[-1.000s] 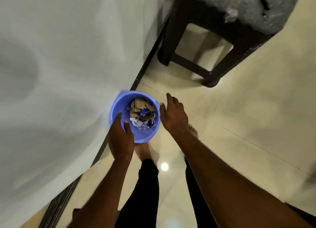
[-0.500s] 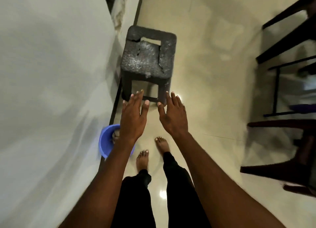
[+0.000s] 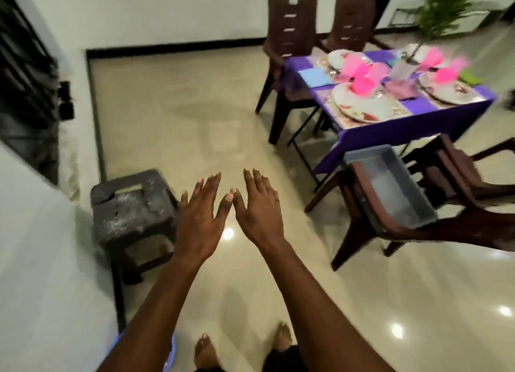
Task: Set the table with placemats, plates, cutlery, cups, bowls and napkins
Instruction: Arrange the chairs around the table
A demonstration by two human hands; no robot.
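Hands: left hand and right hand spread flat, holding nothing, likely between errands.
Bench: plates and pink cups laid.

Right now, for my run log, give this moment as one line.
left hand: open, empty | right hand: open, empty | purple-clothed dining table: plates, pink cups laid | grey plastic tub: on brown chair

The table stands at the upper right under a purple cloth. On the cloth lie patterned placemats with plates (three clearly seen, all blurred), pink cups, a clear glass, and napkins: blue, purple, green. A grey bin rests on the near chair.
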